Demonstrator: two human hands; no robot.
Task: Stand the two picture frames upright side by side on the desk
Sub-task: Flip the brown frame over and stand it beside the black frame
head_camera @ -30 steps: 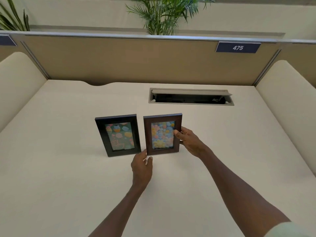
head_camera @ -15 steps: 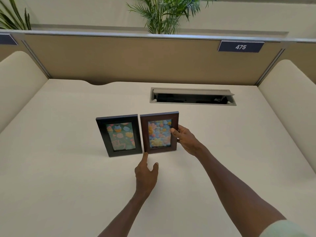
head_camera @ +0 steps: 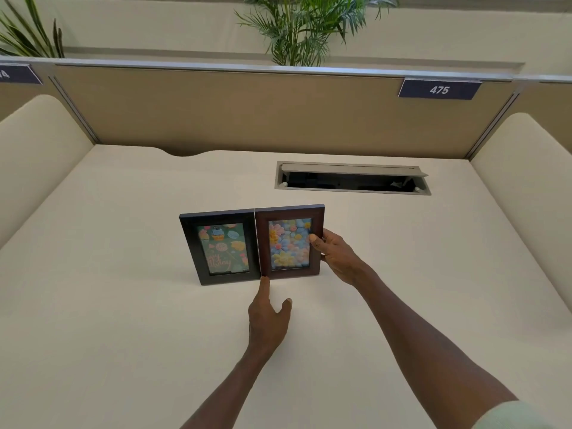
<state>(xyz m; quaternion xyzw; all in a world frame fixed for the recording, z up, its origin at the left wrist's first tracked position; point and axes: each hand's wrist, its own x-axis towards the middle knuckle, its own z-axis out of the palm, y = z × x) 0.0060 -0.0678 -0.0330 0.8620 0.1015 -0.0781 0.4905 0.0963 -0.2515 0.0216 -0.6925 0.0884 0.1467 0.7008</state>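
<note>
Two picture frames stand upright, edge to edge, on the cream desk (head_camera: 123,305). The black frame (head_camera: 188,249) on the left shows cupcakes on green. The brown frame (head_camera: 317,267) on the right shows pastel flowers. My right hand (head_camera: 335,253) grips the brown frame's right edge, thumb on the front. My left hand (head_camera: 267,320) rests on the desk in front, its index finger touching the bottom seam where the two frames meet, holding nothing.
An open grey cable hatch (head_camera: 353,179) is set into the desk behind the frames. A tan partition (head_camera: 247,113) with a "475" label (head_camera: 439,89) closes the back; cream side panels rise at left and right. Plants stand beyond.
The brown frame has slid left until it touches the black frame. My left hand drew back a little and now points one finger at the seam.
</note>
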